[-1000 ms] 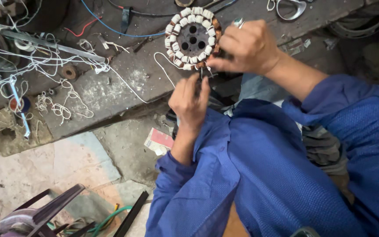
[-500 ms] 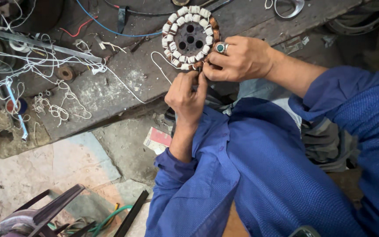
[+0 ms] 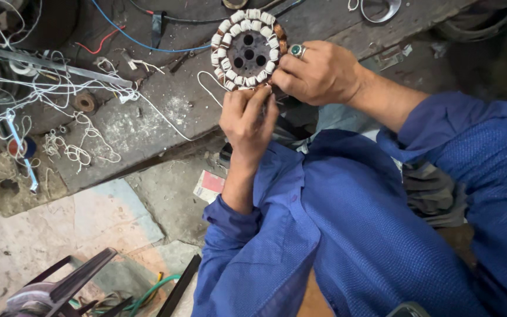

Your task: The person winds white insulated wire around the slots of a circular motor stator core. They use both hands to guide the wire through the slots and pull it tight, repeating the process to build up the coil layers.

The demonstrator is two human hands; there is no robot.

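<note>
A round motor stator [image 3: 249,48] with white-taped coils around its rim and a dark holed centre rests at the edge of a worn wooden bench [image 3: 148,117]. My right hand [image 3: 318,73], with a green-stone ring, grips the stator's lower right rim. My left hand [image 3: 247,120] reaches up from below, its fingertips pinching at the coils on the stator's bottom edge. A thin white string [image 3: 206,88] loops off the stator's left side. Both arms wear blue sleeves.
Tangled white strings [image 3: 71,147] and a metal strip [image 3: 60,67] lie on the bench's left part. Blue and red wires [image 3: 124,35] run along the back. A red-and-white packet [image 3: 209,185] lies on the floor, with a green hose [image 3: 154,290] and dark metal frame [image 3: 60,287] below.
The stator and both hands stay at the bench edge. My right hand has slid a little lower along the rim, and my left fingers have closed in on the bottom coils.
</note>
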